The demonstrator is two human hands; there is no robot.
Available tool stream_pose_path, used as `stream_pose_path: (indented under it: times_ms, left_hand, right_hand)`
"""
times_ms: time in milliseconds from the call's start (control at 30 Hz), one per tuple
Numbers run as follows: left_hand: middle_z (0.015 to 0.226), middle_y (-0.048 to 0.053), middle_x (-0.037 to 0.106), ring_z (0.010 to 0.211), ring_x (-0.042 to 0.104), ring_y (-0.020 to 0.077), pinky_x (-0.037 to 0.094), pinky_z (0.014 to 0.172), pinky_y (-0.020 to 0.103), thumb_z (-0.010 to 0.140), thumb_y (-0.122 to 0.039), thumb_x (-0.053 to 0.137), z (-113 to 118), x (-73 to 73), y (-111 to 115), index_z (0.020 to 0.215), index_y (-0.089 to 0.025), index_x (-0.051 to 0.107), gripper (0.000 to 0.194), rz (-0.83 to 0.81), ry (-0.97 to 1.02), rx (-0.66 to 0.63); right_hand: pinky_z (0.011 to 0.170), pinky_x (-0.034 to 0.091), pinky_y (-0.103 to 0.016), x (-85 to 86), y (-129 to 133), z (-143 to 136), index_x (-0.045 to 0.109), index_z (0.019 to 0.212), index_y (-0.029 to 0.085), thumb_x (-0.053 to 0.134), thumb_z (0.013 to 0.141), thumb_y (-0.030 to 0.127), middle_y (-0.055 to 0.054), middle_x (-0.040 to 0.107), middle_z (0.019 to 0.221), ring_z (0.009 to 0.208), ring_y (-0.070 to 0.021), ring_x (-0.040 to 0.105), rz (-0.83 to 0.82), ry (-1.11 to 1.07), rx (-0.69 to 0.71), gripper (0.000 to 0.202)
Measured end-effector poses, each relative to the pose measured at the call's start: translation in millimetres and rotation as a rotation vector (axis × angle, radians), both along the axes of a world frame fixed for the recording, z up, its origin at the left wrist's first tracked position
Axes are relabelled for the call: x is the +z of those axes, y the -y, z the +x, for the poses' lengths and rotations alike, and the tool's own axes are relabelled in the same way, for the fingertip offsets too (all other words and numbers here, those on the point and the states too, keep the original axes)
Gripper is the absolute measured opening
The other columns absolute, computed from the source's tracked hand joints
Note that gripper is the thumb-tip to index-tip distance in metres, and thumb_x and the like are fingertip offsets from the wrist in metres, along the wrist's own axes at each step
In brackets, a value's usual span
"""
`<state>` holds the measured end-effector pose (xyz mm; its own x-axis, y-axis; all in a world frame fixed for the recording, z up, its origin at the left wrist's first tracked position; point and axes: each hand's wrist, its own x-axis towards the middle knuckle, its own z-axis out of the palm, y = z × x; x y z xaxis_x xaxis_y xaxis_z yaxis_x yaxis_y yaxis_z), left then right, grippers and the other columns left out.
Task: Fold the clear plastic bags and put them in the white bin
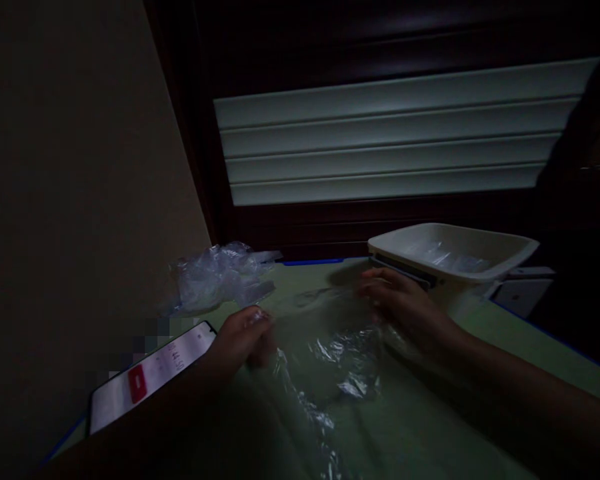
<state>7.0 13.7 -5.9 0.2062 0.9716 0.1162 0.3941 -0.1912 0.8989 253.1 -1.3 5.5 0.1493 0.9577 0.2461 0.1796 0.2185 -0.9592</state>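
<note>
A clear, crinkled plastic bag (347,370) stretches between my two hands, its lower part trailing toward me over the green tabletop. My left hand (245,337) is closed, with thumb and fingers pinching the bag's left edge. On the other side, my right hand (400,303) pinches the bag's upper right edge, its fingertips blurred by motion. That hand is just in front of a cream plastic bin (455,283), which has clear plastic inside. A heap of crumpled clear plastic bags (220,277) lies beyond my left hand.
Beside my left forearm lies a lit phone (153,377) with a red button on its screen. The green table (430,427) has a blue edge. White boxes (523,293) stand behind the bin at right. A dark door with pale slats (390,137) rises behind, and a wall (80,167) at left.
</note>
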Motion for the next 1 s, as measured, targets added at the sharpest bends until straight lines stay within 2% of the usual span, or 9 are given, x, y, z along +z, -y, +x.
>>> stream_pose_path:
  times_ms: [67, 167, 233, 300, 400, 533, 700, 800, 1000]
  left_hand:
    - [0.064, -0.001, 0.051, 0.06, 0.054, 0.0193, 0.044, 0.057, 0.031, 0.068, -0.028, 0.054, -2, -3.5, -1, 0.071, -0.019, 0.052, 0.01, 0.13, -0.146, 0.042]
    - [0.087, 0.003, 0.051, 0.088, 0.052, 0.0265, 0.041, 0.08, 0.041, 0.062, -0.021, 0.057, -4, -6.5, -2, 0.086, -0.02, 0.054, 0.023, 0.305, -0.295, 0.086]
    - [0.097, 0.006, 0.049, 0.096, 0.049, 0.028, 0.038, 0.086, 0.044, 0.065, -0.02, 0.054, -4, -8.2, -3, 0.089, -0.019, 0.053, 0.024, 0.411, -0.373, 0.077]
    - [0.1, 0.007, 0.049, 0.097, 0.05, 0.0261, 0.04, 0.086, 0.041, 0.072, -0.02, 0.05, -5, -10.4, -4, 0.092, -0.018, 0.052, 0.02, 0.572, -0.467, 0.011]
    - [0.103, 0.009, 0.053, 0.099, 0.053, 0.0211, 0.044, 0.086, 0.033, 0.082, -0.019, 0.041, -4, -14.7, -2, 0.097, -0.017, 0.052, 0.019, 0.721, -0.578, -0.207]
    - [0.129, 0.009, 0.049, 0.118, 0.044, 0.0208, 0.037, 0.1, 0.034, 0.088, -0.028, 0.04, -5, -20.3, 4, 0.119, -0.017, 0.049, 0.034, 0.556, -0.735, -0.413]
    - [0.145, 0.01, 0.027, 0.132, 0.024, 0.0232, 0.024, 0.107, 0.041, 0.092, -0.038, 0.034, -7, -23.0, 3, 0.134, -0.014, 0.037, 0.048, 0.416, -0.9, -0.403]
    - [0.147, 0.013, 0.015, 0.135, 0.014, 0.0256, 0.02, 0.108, 0.045, 0.092, -0.042, 0.031, -6, -22.4, 0, 0.138, -0.011, 0.028, 0.055, 0.362, -0.982, -0.426]
    - [0.147, 0.012, 0.014, 0.135, 0.011, 0.0251, 0.016, 0.109, 0.043, 0.092, -0.041, 0.031, -4, -21.6, 0, 0.138, -0.012, 0.028, 0.055, 0.337, -1.017, -0.402]
  right_hand:
    - [0.04, 0.039, -0.024, -15.0, -8, 2, 0.047, 0.097, 0.02, 0.052, 0.076, 0.031, -0.001, 0.059, 0.076, 0.047, -0.0116, 0.051, 0.058, 0.139, 0.004, 0.024]
    - [0.045, 0.041, -0.026, -33.6, -17, 3, 0.05, 0.099, 0.02, 0.054, 0.077, 0.031, 0.0, 0.059, 0.07, 0.051, -0.0143, 0.054, 0.1, 0.274, 0.021, 0.025]
    - [0.051, 0.043, -0.028, -40.8, -22, 4, 0.051, 0.1, 0.019, 0.055, 0.076, 0.03, 0.0, 0.06, 0.068, 0.056, -0.0164, 0.056, 0.133, 0.36, 0.019, 0.026]
    - [0.057, 0.044, -0.031, -44.1, -25, 5, 0.051, 0.102, 0.018, 0.055, 0.077, 0.029, -0.002, 0.061, 0.072, 0.061, -0.018, 0.058, 0.171, 0.426, 0.0, 0.028]
    - [0.061, 0.046, -0.034, -43.2, -27, 6, 0.048, 0.107, 0.017, 0.051, 0.079, 0.028, -0.006, 0.063, 0.081, 0.066, -0.0195, 0.06, 0.225, 0.493, -0.037, 0.03]
    - [0.072, 0.047, -0.039, -32.3, -15, 3, 0.049, 0.107, 0.017, 0.046, 0.082, 0.026, -0.011, 0.06, 0.099, 0.083, -0.0231, 0.06, 0.321, 0.566, -0.042, 0.027]
    - [0.087, 0.043, -0.039, -17.7, 15, -16, 0.047, 0.112, 0.015, 0.041, 0.085, 0.018, -0.012, 0.054, 0.111, 0.101, -0.022, 0.052, 0.515, 0.759, 0.066, 0.028]
    - [0.089, 0.043, -0.039, -15.7, 29, -26, 0.046, 0.117, 0.011, 0.038, 0.085, 0.017, -0.015, 0.054, 0.114, 0.103, -0.0223, 0.051, 0.444, 0.866, 0.189, 0.034]
    - [0.098, 0.032, -0.047, -11.0, 35, -25, 0.045, 0.124, 0.005, 0.052, 0.055, 0.013, -0.019, 0.047, 0.124, 0.115, -0.0314, 0.041, 0.339, 1.081, 0.4, 0.07]
